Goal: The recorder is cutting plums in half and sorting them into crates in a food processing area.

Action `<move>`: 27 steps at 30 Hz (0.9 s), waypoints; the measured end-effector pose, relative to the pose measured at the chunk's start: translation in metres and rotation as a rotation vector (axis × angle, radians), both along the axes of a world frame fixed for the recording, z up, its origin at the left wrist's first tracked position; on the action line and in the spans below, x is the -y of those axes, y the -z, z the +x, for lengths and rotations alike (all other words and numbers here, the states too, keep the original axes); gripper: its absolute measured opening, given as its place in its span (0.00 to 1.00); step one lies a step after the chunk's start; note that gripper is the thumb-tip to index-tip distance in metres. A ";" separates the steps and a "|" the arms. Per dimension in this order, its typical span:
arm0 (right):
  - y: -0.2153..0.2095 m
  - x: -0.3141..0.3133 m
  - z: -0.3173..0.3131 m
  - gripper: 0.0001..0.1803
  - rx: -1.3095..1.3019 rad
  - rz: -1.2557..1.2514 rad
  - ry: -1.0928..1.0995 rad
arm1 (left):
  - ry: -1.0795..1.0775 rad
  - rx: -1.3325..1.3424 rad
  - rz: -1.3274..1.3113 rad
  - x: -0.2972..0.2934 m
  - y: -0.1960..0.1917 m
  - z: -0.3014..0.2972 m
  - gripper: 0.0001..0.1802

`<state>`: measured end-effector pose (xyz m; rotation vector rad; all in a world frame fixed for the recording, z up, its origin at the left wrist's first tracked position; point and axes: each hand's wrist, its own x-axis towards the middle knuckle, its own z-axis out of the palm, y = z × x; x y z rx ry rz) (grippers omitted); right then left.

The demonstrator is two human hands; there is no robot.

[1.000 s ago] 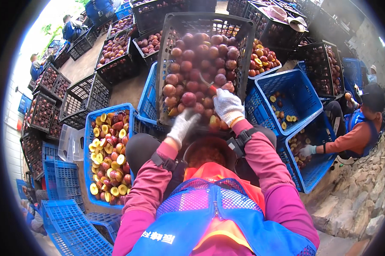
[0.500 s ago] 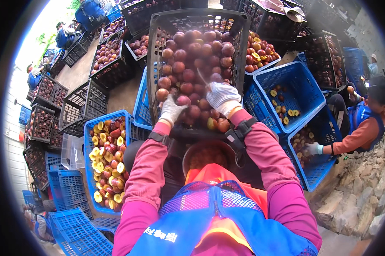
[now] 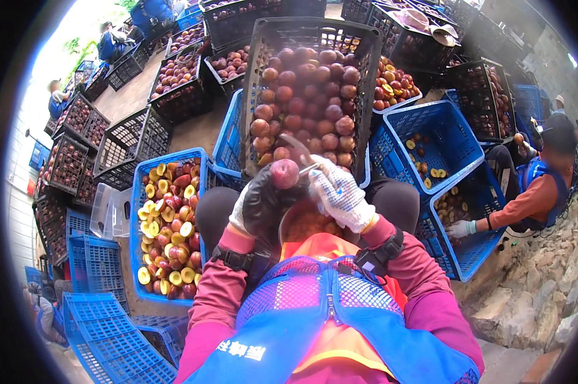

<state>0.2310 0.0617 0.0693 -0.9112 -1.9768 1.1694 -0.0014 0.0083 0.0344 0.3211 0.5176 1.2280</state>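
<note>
One peach (image 3: 284,173), center frame, clamped in left hand (image 3: 263,203), knife (image 3: 300,148) gripped in right hand (image 3: 337,192); probably soft, bruisable, best cupped round the sides.

We see our left hand (image 3: 263,203), in a dark-palmed glove, holding a reddish plum (image 3: 285,173) up in its fingers, while our right hand (image 3: 337,192), in a white dotted glove, grips a small knife (image 3: 300,148) whose blade lies just above the fruit. Right below both hands sits a round bowl (image 3: 305,224) on our lap. Ahead stands a tall black crate (image 3: 373,83) heaped with whole plums. To our left a blue crate (image 3: 135,217) holds halved fruit, yellow faces up. To our right another person's gloved hand (image 3: 460,228) reaches into a blue crate (image 3: 474,256) beside us
</note>
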 end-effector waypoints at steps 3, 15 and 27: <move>0.024 0.019 -0.016 0.26 0.115 0.338 -0.013 | -0.052 -0.062 0.074 0.016 0.028 -0.006 0.27; 0.046 0.071 -0.050 0.24 0.555 0.412 0.342 | -0.025 -0.213 0.196 0.061 0.052 -0.009 0.33; 0.058 0.050 -0.050 0.20 0.143 -0.153 0.050 | 0.027 -0.318 0.137 0.055 0.071 -0.023 0.34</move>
